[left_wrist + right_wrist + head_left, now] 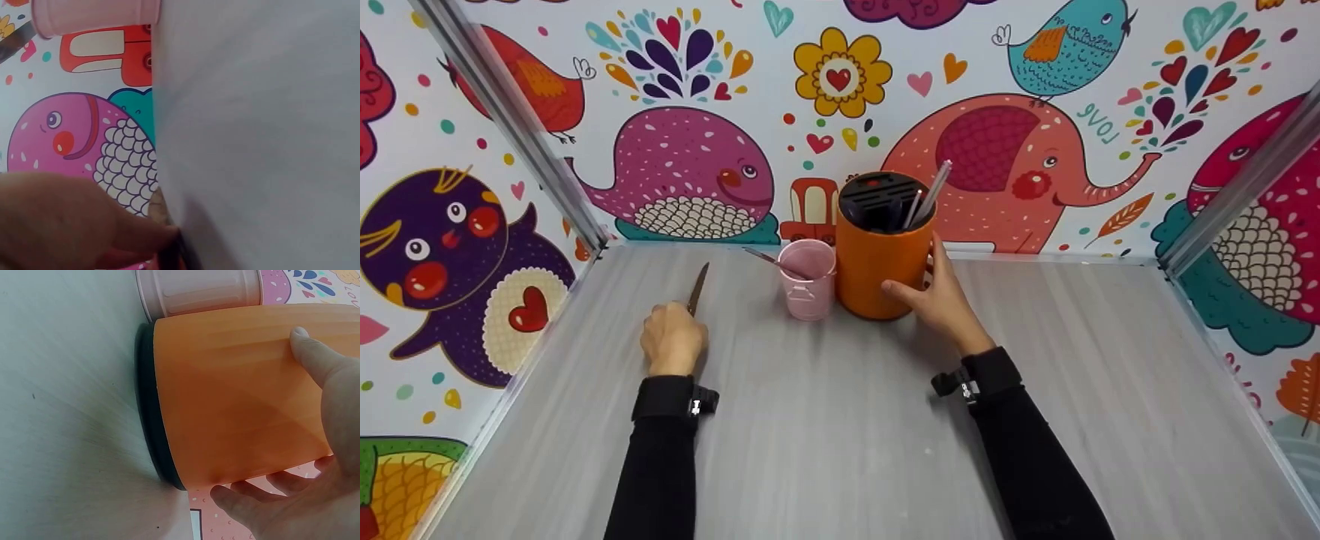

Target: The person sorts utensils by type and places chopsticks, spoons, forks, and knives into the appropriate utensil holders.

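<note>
On the left of the head view, my left hand [673, 337] holds a knife [700, 287] low over the table, its blade pointing forward. The left wrist view shows that hand's fingers pinching the dark handle, most of which is hidden. My right hand [949, 296] grips the side of an upright orange knife holder [881, 270], thumb across the front and fingers round the far side. The holder has a black slotted top and clear-handled pieces standing in it. Right beside it stands a small pink bucket [808, 296] with a thin metal utensil [765, 256] leaning out to the left.
A grey wood-grain table [825, 442] lies under everything. Behind the holder rises a back wall [840, 142] with cartoon animals, and printed side walls stand left and right. Metal posts [510, 120] mark the corners.
</note>
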Motion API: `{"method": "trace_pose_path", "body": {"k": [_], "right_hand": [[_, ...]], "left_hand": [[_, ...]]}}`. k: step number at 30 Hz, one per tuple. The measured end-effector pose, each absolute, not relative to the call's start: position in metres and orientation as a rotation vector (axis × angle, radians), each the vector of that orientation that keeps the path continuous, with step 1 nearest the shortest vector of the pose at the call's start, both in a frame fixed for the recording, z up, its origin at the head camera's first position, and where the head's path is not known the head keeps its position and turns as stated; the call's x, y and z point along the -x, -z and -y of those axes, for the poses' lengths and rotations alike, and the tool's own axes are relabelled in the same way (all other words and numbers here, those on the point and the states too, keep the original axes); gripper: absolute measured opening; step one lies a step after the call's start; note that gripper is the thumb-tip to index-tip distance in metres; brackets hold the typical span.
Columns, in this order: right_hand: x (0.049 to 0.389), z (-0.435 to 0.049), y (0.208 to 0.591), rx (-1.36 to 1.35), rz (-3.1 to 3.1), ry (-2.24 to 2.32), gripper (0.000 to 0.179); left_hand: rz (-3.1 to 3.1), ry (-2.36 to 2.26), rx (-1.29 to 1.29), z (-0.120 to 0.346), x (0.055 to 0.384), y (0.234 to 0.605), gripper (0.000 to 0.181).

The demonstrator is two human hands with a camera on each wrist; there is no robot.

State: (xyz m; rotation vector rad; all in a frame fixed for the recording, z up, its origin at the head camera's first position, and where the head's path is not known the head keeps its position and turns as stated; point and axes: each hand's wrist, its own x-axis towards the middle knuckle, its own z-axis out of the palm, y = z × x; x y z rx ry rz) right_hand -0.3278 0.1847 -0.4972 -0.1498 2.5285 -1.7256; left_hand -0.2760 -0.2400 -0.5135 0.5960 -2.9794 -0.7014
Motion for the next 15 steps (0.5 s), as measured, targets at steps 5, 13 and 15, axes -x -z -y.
{"method": "trace_pose_path", "body": {"k": [5, 13, 15], "right_hand": [[0.328, -0.186, 0.496, 0.151, -2.534, 1.694, 0.137], [0.324, -0.191, 0.493, 0.158, -2.593, 1.409, 0.111], [0.322, -0.193, 0.490, 0.128, -2.620, 1.293, 0.100]], "left_hand": [[2.995, 0.727, -0.502, 0.229, 0.279, 0.516, 0.023], [2.949, 0.886, -0.388, 0.213, 0.285, 0.508, 0.042], [2.904, 0.936, -0.371, 0.209, 0.286, 0.503, 0.045]]}}
